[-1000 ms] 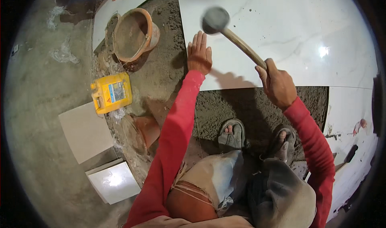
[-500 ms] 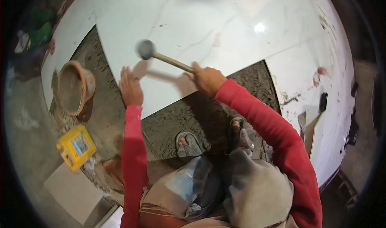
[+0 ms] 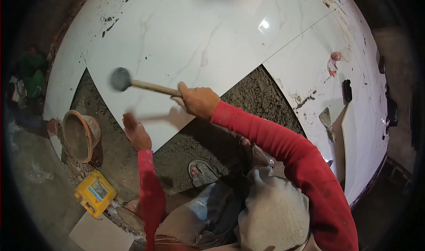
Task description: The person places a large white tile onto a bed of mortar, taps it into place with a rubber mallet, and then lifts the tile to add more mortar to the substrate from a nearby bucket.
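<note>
My right hand (image 3: 200,102) is wrapped round the wooden handle of a rubber mallet (image 3: 155,87). Its dark, round head points left and appears raised over a large white marbled tile (image 3: 177,43); a shadow falls on the tile below. At the tile's left edge, near its closest corner, lies my left hand (image 3: 138,135), fingers stretched out and holding nothing. Wet grey mortar (image 3: 254,89) shows along the tile's near edges. My sandalled foot (image 3: 201,172) stands just behind the tile, partly hidden by my knee.
On the left stand a mortar-stained bucket (image 3: 91,133) and a yellow jerrycan (image 3: 98,192), with a loose tile piece (image 3: 101,233) below. Another person's hand (image 3: 52,126) is beside the bucket. At right, a trowel (image 3: 328,120) and a black-handled tool (image 3: 347,91) lie on laid tiles.
The mallet has swung left and farther over the tile, still in my right hand. My left hand stays by the tile edge. The other person's hand has come close to the bucket. The view has shifted.
</note>
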Demonstrator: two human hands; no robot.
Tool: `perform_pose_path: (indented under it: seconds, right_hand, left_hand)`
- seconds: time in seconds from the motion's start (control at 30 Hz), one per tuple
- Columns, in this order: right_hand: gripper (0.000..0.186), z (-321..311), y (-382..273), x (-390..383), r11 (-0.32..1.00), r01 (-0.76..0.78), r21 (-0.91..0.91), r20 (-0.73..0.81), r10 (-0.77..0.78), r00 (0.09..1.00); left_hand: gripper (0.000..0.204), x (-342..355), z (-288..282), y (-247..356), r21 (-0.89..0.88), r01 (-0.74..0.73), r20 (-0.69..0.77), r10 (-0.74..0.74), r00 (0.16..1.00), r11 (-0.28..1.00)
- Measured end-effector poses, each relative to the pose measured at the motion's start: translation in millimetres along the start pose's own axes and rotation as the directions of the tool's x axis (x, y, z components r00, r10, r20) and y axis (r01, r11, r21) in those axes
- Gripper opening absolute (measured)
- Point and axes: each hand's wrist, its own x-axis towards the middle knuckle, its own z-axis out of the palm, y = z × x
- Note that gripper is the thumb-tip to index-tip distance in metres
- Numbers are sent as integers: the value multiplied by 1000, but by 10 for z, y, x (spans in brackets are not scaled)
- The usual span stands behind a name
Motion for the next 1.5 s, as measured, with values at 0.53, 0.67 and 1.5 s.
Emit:
perform_pose_path:
  seconds: [0.53,0.67,1.5]
  right_hand:
    - [36,-73,-141,1041,986,140,94,-305,-105,946]
    - [37,-80,-53,936,1000,29,11,-225,-26,974]
    - [34,42,3,-186,991,-101,-89,28,104,994]
  left_hand:
    - [60,62,-147,312,49,179,48,-181,982,983]
    - [61,4,-178,351,53,213,86,-217,972,976]
    - [60,-77,-101,315,106,199,121,-211,970,974]
